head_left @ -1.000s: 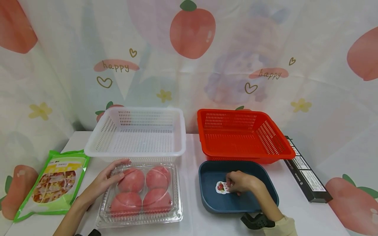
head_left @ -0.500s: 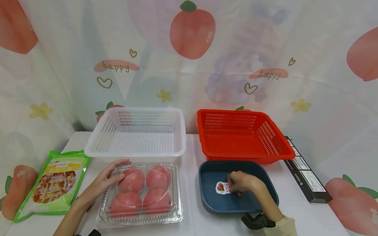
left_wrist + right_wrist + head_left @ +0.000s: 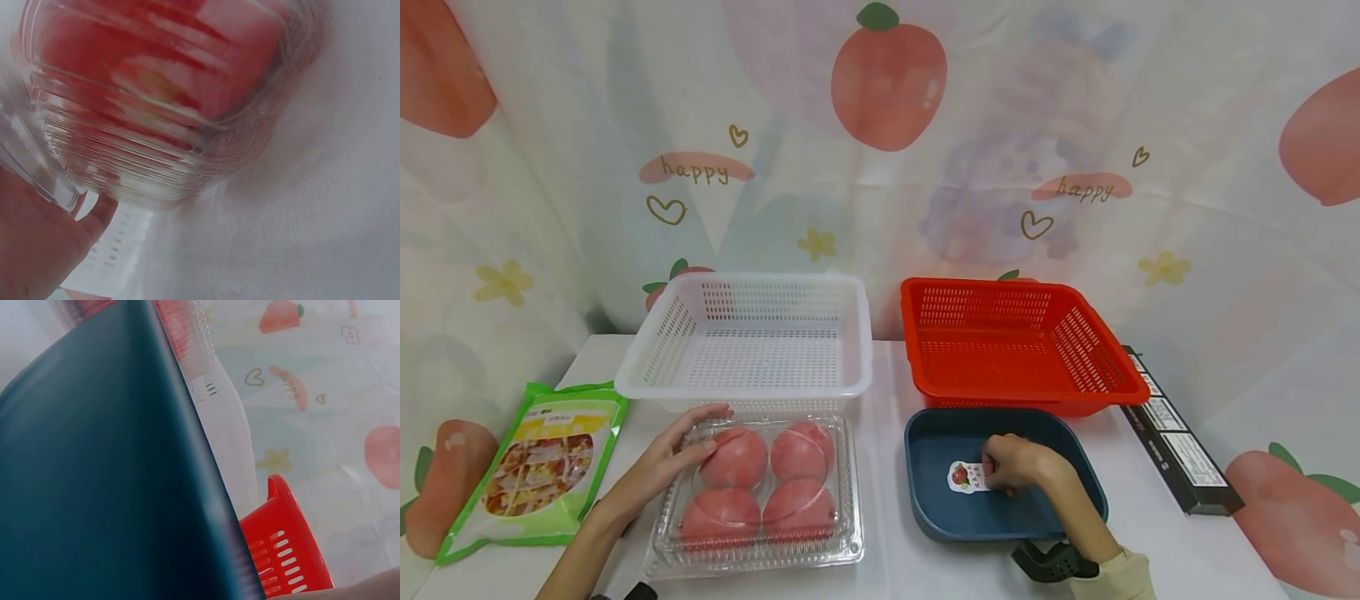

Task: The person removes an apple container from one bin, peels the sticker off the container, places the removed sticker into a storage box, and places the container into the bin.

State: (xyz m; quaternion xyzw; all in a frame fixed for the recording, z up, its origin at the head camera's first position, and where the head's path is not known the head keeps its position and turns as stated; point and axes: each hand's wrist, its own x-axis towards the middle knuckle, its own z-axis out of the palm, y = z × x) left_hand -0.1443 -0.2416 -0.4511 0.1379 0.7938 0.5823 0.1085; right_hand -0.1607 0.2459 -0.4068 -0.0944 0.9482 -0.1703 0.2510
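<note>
In the head view, a clear plastic clamshell box (image 3: pixel 848 533) with several round pink-red fruits, perhaps peaches, lies at front left. My left hand (image 3: pixel 666 458) holds its far left corner, thumb on the lid and fingers along the back rim. The left wrist view shows that hand (image 3: pixel 50 237) at the ribbed edge of the box (image 3: pixel 144 150). On the right, my right hand (image 3: pixel 1018 462) reaches into a dark blue tray (image 3: pixel 925 521) and pinches the right end of a small white sticker (image 3: pixel 961 477) with a red fruit picture. The right wrist view shows mostly the tray wall (image 3: pixel 94 475).
Behind the box stands a white perforated basket (image 3: pixel 760 387), and behind the tray a red one (image 3: pixel 1000 387). A green food packet (image 3: pixel 542 467) lies at far left. A long black box (image 3: pixel 1187 467) lies at right. Printed cloth (image 3: pixel 880 208) hangs behind the table.
My right hand has shifted slightly to the right in the tray, and a little more of the sticker shows at its left. My left hand and the clamshell box have stayed put.
</note>
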